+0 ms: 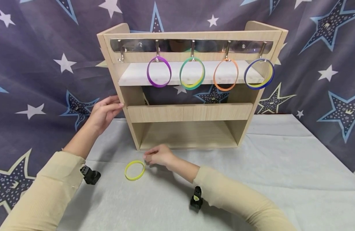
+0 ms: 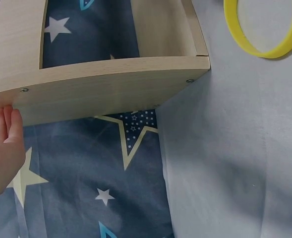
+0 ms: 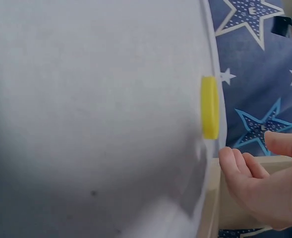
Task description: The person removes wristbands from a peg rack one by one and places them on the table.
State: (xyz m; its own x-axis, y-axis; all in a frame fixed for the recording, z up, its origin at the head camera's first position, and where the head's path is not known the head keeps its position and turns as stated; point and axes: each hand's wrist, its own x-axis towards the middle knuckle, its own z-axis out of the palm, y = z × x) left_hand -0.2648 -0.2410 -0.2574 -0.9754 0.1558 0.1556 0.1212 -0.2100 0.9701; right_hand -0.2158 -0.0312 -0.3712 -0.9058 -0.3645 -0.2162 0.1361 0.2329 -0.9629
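Observation:
On the table cloth lies a yellow wristband (image 1: 133,178), just left of my right hand (image 1: 161,155). That hand hovers low in front of the shelf unit with its fingers loosely bent; in the right wrist view the wristband (image 3: 209,108) is apart from the fingertips (image 3: 227,154), and the thumb stands away from the fingers. My left hand (image 1: 103,112) rests its fingertips against the outer left side of the wooden shelf unit (image 1: 190,113). In the left wrist view those fingers (image 2: 15,126) are nearly straight at the panel's edge.
A metal hook rail (image 1: 171,45) runs along the unit's top. From its hooks hang a purple wristband (image 1: 158,85), a green-and-yellow pair (image 1: 190,88), an orange one (image 1: 225,89) and a blue-and-yellow pair (image 1: 256,88). A star-patterned curtain (image 1: 44,93) stands behind.

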